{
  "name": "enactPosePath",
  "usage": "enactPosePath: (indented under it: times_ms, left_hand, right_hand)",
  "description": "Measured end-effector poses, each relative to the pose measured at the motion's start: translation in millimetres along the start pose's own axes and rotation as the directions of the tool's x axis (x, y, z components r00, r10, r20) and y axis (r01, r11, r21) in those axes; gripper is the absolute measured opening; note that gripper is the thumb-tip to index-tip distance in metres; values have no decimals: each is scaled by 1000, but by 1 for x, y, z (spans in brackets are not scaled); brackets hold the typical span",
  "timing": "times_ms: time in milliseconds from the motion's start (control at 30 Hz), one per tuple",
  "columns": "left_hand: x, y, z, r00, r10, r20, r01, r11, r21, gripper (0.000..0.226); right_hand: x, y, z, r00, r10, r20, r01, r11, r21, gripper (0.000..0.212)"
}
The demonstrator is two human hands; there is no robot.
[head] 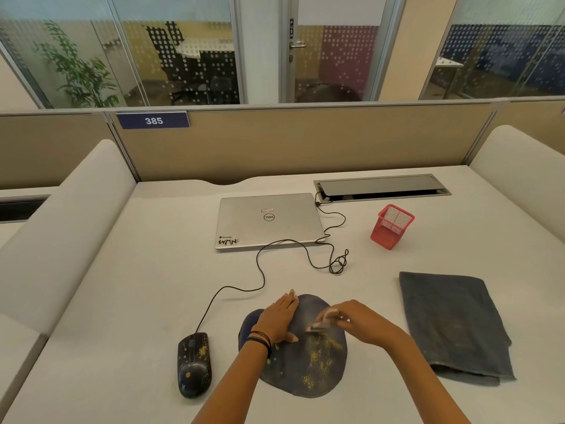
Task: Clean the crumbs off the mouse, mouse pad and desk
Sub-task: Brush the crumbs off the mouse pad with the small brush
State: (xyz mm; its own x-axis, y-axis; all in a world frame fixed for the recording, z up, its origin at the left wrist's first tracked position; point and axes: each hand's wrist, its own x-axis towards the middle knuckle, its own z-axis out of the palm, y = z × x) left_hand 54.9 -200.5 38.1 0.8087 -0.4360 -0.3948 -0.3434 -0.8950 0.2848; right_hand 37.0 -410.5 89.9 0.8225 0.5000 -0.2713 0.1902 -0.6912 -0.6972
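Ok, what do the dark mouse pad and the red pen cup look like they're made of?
Dark oval mouse pad: looks like soft matte fabric, thin and flat, crumbs sitting on it. Red square pen cup: see-through mesh, probably painted metal wire, though plastic is possible.

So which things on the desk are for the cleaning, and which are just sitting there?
For the cleaning:
- mouse pad with yellow crumbs
- mouse, also crumby
- desk
- left hand lying flat on the pad
- right hand, blurred above the pad
- grey cloth, probably

Just sitting there:
- closed laptop
- red mesh cup
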Motion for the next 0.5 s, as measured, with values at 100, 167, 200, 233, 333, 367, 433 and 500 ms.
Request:
enactPosePath:
  times_ms: [100,167,200,233,333,367,433,500]
  left_hand:
    - [0,0,0,1000,-7,-2,7,1000,-10,92]
    - [0,1,0,1000,-12,-9,12,1000,-21,92]
    - [0,1,-1,1000,-11,-10,11,1000,-23,92]
    - [0,1,0,1000,-10,-9,10,1000,-24,92]
    - [0,1,-1,1000,-9,-8,9,1000,-24,93]
    - [0,1,-1,1000,-8,-9,8,1000,-23,92]
    - [0,1,-1,1000,-7,-7,7,1000,-17,92]
    - [0,1,-1,1000,-7,-4,7,1000,-7,92]
  right_hand:
    - [8,-5,-1,985,-8,-173,24,996,92,24]
    - [13,-8,3,974,-12,-226,32,996,88,25]
    - [16,-9,6,975,-19,-222,36,996,76,26]
    - [18,-9,8,979,-25,-204,38,997,61,26]
    - [19,-8,14,990,-22,-138,30,998,57,27]
    - [19,-6,14,993,-20,-120,25,999,45,27]
    - [16,-2,12,997,-10,-77,10,1000,1,27]
    - [13,3,6,1000,0,-5,0,999,-40,26]
